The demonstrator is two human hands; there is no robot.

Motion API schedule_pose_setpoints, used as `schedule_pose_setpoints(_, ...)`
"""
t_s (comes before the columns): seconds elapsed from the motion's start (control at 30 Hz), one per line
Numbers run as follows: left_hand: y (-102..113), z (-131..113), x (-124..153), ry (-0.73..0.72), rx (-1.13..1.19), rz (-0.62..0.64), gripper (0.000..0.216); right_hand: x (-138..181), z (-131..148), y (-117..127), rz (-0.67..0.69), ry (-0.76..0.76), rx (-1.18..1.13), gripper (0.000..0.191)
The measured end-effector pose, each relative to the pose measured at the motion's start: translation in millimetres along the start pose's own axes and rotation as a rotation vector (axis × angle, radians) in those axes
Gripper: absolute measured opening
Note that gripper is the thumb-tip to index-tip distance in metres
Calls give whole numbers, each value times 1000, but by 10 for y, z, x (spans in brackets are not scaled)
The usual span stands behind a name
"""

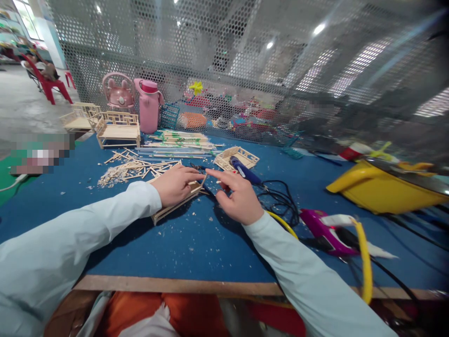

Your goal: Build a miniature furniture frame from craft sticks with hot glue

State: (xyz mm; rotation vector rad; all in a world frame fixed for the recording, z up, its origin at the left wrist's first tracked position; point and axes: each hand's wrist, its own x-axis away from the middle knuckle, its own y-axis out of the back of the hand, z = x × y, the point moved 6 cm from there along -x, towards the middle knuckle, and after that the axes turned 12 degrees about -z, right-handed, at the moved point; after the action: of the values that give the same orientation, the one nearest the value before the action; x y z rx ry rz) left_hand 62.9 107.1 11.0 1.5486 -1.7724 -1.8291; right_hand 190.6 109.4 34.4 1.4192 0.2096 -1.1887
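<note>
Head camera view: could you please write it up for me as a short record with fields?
Surface: blue mat, strewn with wood chips
Left hand: gripping the stick frame, which lies flat on the mat
Right hand: index finger stretched to the frame's right end; any grasp unclear
Beside right hand: blue tool, black cables
Behind: loose sticks, small wooden bench, pink bottle
Right side: magenta glue gun, yellow bin
</note>
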Motion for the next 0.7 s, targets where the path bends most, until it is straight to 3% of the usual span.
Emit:
schedule_pose_setpoints(0.27,18,-23,-6,17,10,7,50,6,4,-6,-10,-4,-5,56)
schedule_pose_setpoints(0.4,32,-31,-12,23,30,-2,49,10,-49,76,-147,-103,-85,70)
schedule_pose_setpoints(0.53,44,-16,-11,59,52,-19,50,13,-95,172,-297,-169,-131,69)
schedule_pose_setpoints(0.7,62,26,-1,199,81,-32,58,12,-102,198,-352,-180,-139,63)
